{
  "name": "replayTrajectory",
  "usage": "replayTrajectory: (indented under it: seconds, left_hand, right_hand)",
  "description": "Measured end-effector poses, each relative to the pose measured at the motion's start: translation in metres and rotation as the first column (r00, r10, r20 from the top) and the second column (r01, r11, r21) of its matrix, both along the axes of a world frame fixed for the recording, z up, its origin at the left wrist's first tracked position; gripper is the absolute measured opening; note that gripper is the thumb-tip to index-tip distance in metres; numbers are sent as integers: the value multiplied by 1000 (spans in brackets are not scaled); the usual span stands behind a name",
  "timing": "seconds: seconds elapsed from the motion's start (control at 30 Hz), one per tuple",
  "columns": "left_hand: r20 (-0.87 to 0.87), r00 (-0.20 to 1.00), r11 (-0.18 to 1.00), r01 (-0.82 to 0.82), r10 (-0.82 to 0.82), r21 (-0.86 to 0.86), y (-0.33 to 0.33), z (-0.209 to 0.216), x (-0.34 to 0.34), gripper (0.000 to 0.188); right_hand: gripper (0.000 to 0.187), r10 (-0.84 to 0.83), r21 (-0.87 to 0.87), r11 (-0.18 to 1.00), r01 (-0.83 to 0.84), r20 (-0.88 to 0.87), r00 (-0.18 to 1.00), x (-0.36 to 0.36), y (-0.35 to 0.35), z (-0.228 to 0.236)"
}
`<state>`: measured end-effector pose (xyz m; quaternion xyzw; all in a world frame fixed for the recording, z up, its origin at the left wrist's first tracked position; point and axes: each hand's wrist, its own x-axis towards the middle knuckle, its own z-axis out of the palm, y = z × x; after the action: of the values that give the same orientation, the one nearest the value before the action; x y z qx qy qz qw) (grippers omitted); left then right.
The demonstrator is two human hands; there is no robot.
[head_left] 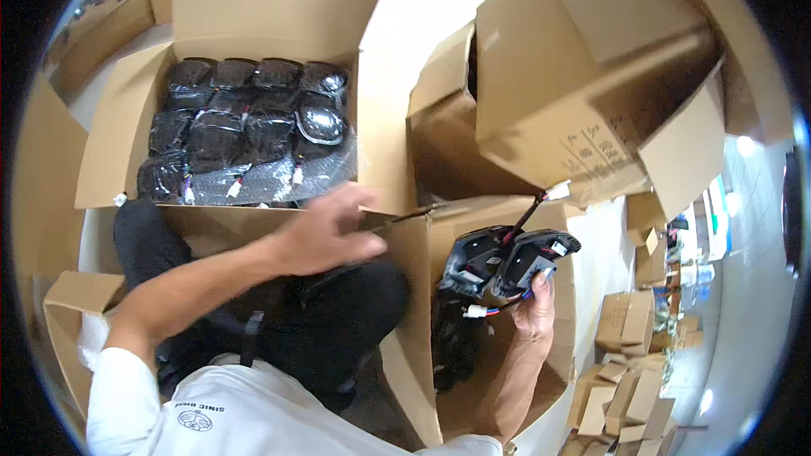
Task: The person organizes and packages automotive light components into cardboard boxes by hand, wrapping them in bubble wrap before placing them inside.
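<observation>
My right hand [536, 308] grips a pair of black plastic housings [500, 262] side by side, with the thumb on the nearer one. Short cables ending in white connectors [557, 191] hang off them. They are above an open carton [553, 363], and more dark parts lie inside it along its left wall. My left hand [329, 232], a little blurred, is empty with thumb and fingers apart. It hovers over my knee, near the front edge of a large open carton [389, 110]. Several rows of black housings in clear plastic [218, 137] fill that carton, some with white connectors showing.
A big upturned carton [541, 76] stands at the far right with flaps hanging open. Beside my left arm is a smaller open carton [80, 291] with clear wrap in it. Flattened and stacked cartons [625, 397] lie on the floor to the right.
</observation>
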<state>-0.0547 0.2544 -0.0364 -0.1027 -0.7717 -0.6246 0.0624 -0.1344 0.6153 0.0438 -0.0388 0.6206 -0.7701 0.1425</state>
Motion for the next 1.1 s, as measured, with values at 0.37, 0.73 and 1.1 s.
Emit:
replayTrajectory:
  seconds: [0.37,0.73,1.1]
  left_hand:
    - [1,999,943,-46,48,331,-30,23,26,76]
    - [-57,871,847,-456,487,274,-126,24,62,73]
    - [221,298,60,-709,929,702,-241,6,111,54]
  right_hand:
    - [81,431,708,696,118,-543,720,22,-176,28]
    - [60,582,675,704,-221,-370,724,55,-325,40]
    - [31,693,536,500,-681,224,685,16,-430,-108]
